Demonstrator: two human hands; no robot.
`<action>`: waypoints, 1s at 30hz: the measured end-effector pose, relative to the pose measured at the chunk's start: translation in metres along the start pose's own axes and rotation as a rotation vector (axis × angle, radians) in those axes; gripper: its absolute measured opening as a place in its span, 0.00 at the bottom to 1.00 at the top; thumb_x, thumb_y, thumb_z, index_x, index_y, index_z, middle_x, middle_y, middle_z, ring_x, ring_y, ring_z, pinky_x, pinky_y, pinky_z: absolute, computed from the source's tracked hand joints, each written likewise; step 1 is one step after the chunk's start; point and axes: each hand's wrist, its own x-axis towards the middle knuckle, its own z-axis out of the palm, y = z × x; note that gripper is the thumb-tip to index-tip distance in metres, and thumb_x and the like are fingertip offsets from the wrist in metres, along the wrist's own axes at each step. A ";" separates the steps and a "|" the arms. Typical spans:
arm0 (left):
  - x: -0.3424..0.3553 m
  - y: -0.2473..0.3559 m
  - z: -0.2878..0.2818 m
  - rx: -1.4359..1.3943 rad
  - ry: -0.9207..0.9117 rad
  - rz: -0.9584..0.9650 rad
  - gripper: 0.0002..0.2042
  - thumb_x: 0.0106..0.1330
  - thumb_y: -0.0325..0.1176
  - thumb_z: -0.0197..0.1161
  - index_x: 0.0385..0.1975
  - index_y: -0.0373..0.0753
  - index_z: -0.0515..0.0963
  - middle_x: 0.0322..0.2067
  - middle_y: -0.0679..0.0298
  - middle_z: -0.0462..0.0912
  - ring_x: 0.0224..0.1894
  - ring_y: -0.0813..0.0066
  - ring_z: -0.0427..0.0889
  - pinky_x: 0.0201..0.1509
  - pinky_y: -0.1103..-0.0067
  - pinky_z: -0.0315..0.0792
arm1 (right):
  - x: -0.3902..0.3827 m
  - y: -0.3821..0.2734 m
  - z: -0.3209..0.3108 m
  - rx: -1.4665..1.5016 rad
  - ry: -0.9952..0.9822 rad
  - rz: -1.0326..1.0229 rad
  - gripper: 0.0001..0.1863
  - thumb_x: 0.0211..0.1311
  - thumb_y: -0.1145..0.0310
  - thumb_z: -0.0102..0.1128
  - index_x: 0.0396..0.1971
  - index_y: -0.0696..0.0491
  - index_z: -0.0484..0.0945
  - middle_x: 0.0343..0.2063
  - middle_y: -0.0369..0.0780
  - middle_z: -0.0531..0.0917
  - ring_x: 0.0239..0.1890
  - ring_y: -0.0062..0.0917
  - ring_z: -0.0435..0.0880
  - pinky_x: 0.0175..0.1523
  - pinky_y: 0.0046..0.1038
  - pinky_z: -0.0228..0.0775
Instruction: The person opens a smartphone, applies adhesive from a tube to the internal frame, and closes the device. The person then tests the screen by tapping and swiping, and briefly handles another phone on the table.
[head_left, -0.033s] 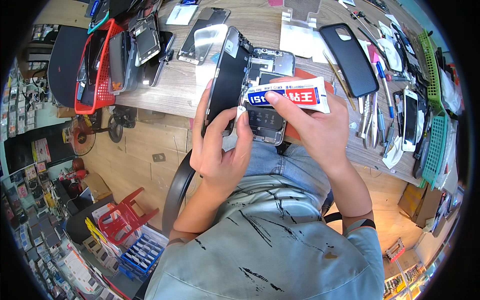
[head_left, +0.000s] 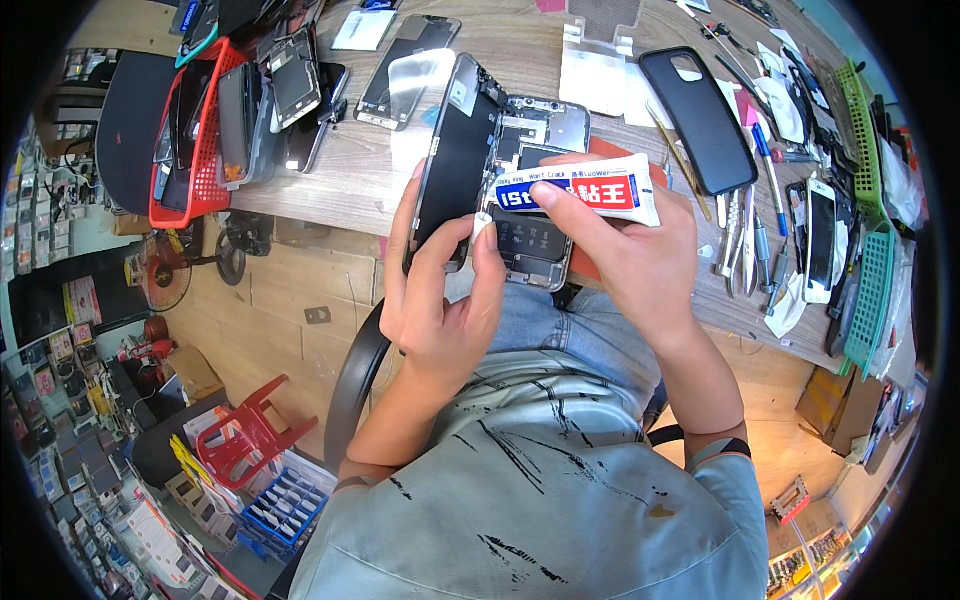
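An opened phone stands at the table's front edge. Its dark screen panel (head_left: 447,165) is lifted upright on the left, and its body (head_left: 535,240) lies with the battery and inner parts showing. My left hand (head_left: 440,285) pinches a small white cap (head_left: 482,222) between thumb and finger, while its other fingers rest against the screen panel's outer side. A white, blue and red glue tube (head_left: 600,192) is gripped in my right hand (head_left: 640,250), lying sideways over the phone body. The tube's tip points left, just above the cap; whether they touch I cannot tell.
A black phone case (head_left: 700,120) lies right of the phone, with tweezers, pens and a small white phone (head_left: 820,240) beyond it. Green baskets (head_left: 870,300) line the right edge. At left a red basket (head_left: 205,150) holds phones; a loose screen (head_left: 408,72) lies behind.
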 end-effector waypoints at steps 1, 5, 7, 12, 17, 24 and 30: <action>0.000 0.000 0.000 -0.002 0.000 -0.001 0.09 0.66 0.20 0.78 0.42 0.26 0.87 0.60 0.26 0.84 0.52 0.52 0.94 0.46 0.74 0.88 | 0.001 -0.001 -0.002 -0.028 -0.002 0.019 0.14 0.68 0.71 0.81 0.48 0.63 0.92 0.35 0.37 0.93 0.35 0.12 0.87 0.37 0.18 0.79; 0.001 -0.004 0.002 -0.032 0.005 -0.006 0.09 0.65 0.20 0.78 0.42 0.26 0.87 0.60 0.27 0.84 0.52 0.50 0.94 0.48 0.72 0.88 | 0.005 -0.002 -0.002 -0.038 0.102 -0.096 0.14 0.67 0.69 0.82 0.46 0.62 0.92 0.33 0.37 0.94 0.34 0.14 0.89 0.38 0.20 0.80; 0.002 -0.006 0.004 -0.039 0.007 -0.004 0.09 0.65 0.20 0.78 0.43 0.26 0.87 0.60 0.27 0.84 0.53 0.49 0.94 0.49 0.72 0.88 | 0.010 -0.004 -0.004 -0.083 0.121 -0.074 0.13 0.67 0.69 0.82 0.44 0.62 0.92 0.32 0.38 0.94 0.34 0.14 0.90 0.39 0.21 0.80; 0.002 -0.006 0.003 -0.015 -0.008 0.013 0.10 0.65 0.20 0.78 0.43 0.26 0.87 0.61 0.28 0.84 0.53 0.49 0.93 0.50 0.72 0.88 | 0.021 -0.005 -0.002 -0.087 0.099 -0.098 0.11 0.68 0.68 0.81 0.41 0.62 0.93 0.34 0.38 0.95 0.35 0.15 0.91 0.41 0.21 0.81; 0.002 -0.006 0.004 -0.052 -0.004 0.011 0.10 0.65 0.19 0.77 0.44 0.26 0.86 0.62 0.28 0.83 0.53 0.50 0.94 0.49 0.72 0.88 | 0.032 -0.004 0.001 -0.014 0.080 -0.041 0.11 0.68 0.68 0.81 0.40 0.62 0.93 0.34 0.38 0.95 0.35 0.15 0.91 0.41 0.21 0.81; 0.003 -0.007 0.003 -0.076 -0.006 0.029 0.10 0.66 0.19 0.77 0.44 0.25 0.86 0.64 0.28 0.81 0.52 0.54 0.94 0.47 0.74 0.89 | 0.033 -0.002 0.000 -0.046 0.070 -0.030 0.12 0.69 0.68 0.80 0.41 0.62 0.92 0.34 0.38 0.95 0.35 0.15 0.90 0.41 0.21 0.81; 0.003 -0.006 0.004 -0.079 -0.020 0.014 0.10 0.66 0.19 0.77 0.44 0.25 0.86 0.64 0.25 0.80 0.54 0.50 0.93 0.49 0.73 0.89 | 0.034 0.005 0.004 -0.002 0.126 -0.058 0.12 0.68 0.69 0.81 0.42 0.63 0.92 0.34 0.39 0.94 0.34 0.14 0.90 0.40 0.21 0.80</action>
